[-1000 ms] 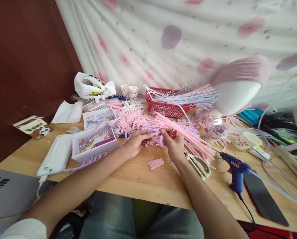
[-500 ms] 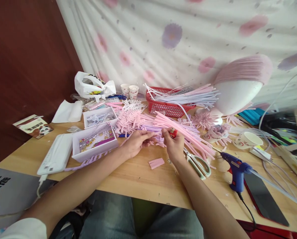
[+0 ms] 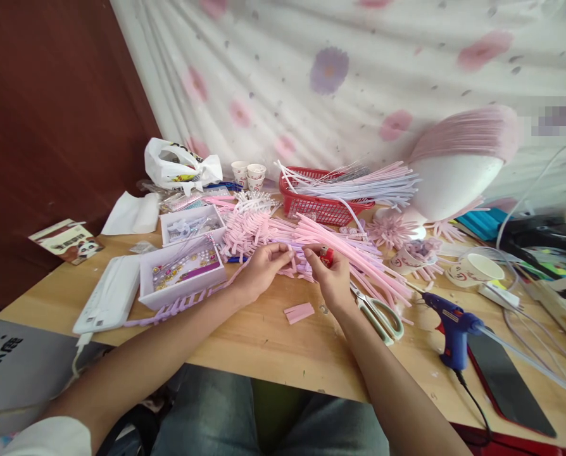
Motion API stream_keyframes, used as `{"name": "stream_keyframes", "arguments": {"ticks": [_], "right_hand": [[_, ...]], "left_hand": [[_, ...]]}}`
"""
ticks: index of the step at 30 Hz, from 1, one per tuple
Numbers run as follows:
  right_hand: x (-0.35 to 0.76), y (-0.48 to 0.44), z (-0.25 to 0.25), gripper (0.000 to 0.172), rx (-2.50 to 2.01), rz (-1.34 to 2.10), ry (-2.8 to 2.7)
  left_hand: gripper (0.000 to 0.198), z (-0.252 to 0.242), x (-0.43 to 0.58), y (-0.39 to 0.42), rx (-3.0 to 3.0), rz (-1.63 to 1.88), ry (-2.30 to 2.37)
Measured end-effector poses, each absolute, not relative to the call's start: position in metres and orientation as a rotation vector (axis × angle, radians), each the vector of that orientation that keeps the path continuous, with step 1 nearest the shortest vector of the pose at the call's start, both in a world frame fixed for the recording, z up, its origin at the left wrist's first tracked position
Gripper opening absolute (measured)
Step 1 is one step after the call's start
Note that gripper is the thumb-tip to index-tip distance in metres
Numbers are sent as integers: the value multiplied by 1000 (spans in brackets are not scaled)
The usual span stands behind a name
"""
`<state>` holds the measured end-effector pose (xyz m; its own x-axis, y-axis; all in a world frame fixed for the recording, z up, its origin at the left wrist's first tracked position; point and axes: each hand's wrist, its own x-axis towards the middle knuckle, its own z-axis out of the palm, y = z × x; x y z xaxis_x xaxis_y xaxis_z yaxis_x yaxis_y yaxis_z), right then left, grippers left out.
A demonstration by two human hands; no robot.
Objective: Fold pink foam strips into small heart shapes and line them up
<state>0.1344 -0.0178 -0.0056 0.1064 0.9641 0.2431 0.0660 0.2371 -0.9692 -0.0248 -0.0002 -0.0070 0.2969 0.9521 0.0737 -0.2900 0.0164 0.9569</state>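
The left hand has moved a bit closer to the right hand. Both pinch a thin pink strip between them, over the near edge of the pink pile. The right hand also grips a small red lighter.

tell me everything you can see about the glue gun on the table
The glue gun is blue plastic with a dark nozzle pointing left and a translucent glue stick jutting from its back. It rests on the wooden table, handle toward the near edge, a black cord trailing from its handle. Neither hand touches it; the scissors lie to its left.
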Motion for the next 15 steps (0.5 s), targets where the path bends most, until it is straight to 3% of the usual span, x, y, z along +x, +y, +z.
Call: {"name": "stream_keyframes", "arguments": {"ticks": [4,9,15], "right_hand": [[133,-17,-8,34,-1083,1077,-1229],[133,-14,-12,30,-1068,1026,-1224],[133,-15,-14,41,-1126,973,-1116]], "left_hand": [[36,-13,-24,-1,1314,1077,791],[38,-16,-25,-1,1266,1061,783],[28,-10,-25,0,1179,1274,914]]}}
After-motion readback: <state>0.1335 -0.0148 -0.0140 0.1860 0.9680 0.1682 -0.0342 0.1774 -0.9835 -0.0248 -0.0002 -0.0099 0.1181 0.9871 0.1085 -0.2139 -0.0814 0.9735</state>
